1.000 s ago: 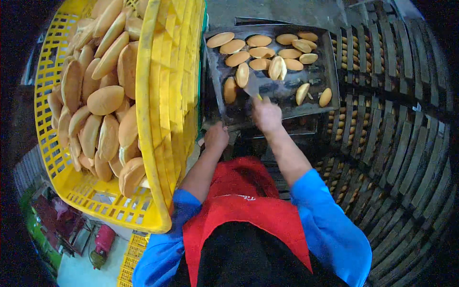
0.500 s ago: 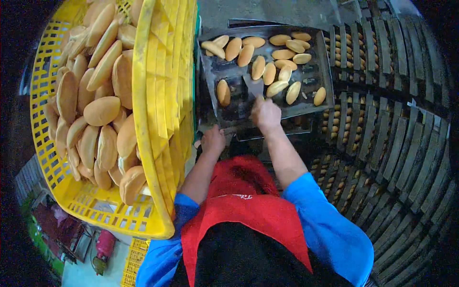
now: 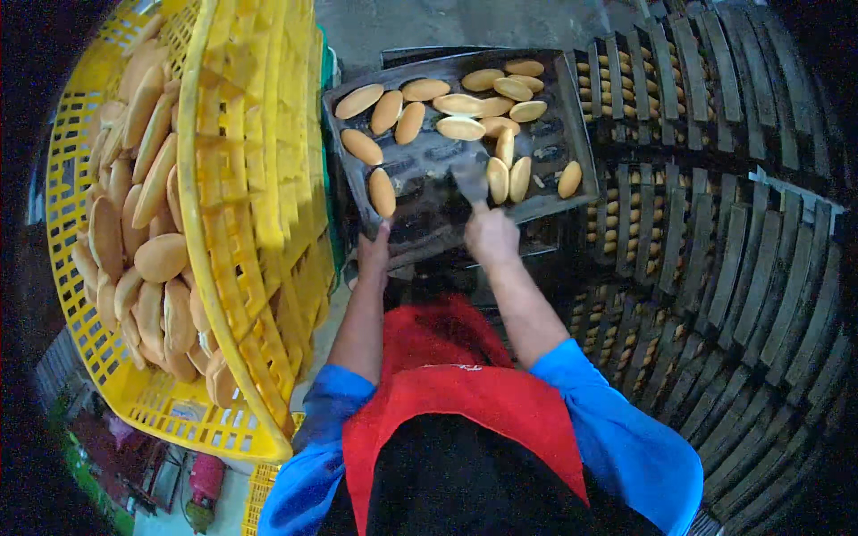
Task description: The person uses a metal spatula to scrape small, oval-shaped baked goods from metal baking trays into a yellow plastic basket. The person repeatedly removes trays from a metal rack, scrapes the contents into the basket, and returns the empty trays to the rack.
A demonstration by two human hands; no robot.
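Note:
A dark baking tray lies in front of me, with several oval bread rolls loose on it, mostly at the back and right. My right hand is closed round the handle of a flat metal scraper. The scraper's blade, blurred, rests over the tray's middle, just left of a small group of rolls. At the tray's near left corner my left hand grips the edge, its thumb on top, close below one roll; its other fingers are mostly hidden.
Close on my left stands a stack of yellow plastic crates, the top one heaped with bread rolls. Racks of dark trays holding more rolls rise on the right. A red cylinder stands on the floor at lower left.
The rolls on the tray have shifted and spread apart. My left hand has moved up and left along the tray's near edge. Crates and tray now appear further left in view.

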